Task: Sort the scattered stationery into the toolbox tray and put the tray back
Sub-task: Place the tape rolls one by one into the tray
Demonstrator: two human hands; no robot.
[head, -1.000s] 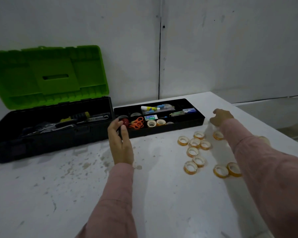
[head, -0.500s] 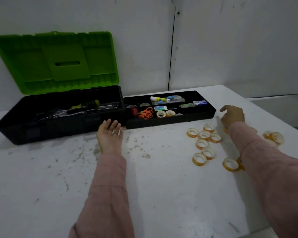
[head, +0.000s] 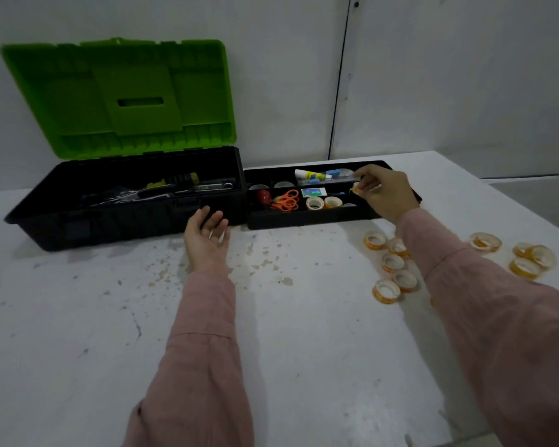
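**Sorting tape into the tray.** Right of centre, the right hand (head: 384,193) hovers over the black tray (head: 304,218) and pinches a small tape roll (head: 356,188) between thumb and fingertips. The tray sits on the counter (head: 78,317) just beside the right end of the open toolbox (head: 126,227) and seems to touch it. The toolbox's green lid (head: 120,95) stands raised at upper left.

In the tray's front row, two tape rolls (head: 315,203) lie side by side in one compartment. Orange scissors (head: 286,200) lie in the compartment to their left. At centre, the left hand (head: 207,235) rests on the counter just in front of the toolbox, palm up, fingers relaxed, holding nothing. Loose rolls (head: 392,262) lie scattered on the counter at right, partly hidden by the right sleeve. A second group (head: 530,259) lies near the frame edge.

The step in hand appears to be placing the pinched roll.
- **Where:** it is best lowered into the compartment holding the two rolls, so like goes with like.
- **How:** it should be let go low rather than dropped, since a roll landing on edge may roll or bounce out. Laying it flat saves room for the many to follow.
- **Other hand:** the idle left hand could steady the tray or gather rolls in turn.

The tray goes back into the toolbox only once the counter's rolls are in.
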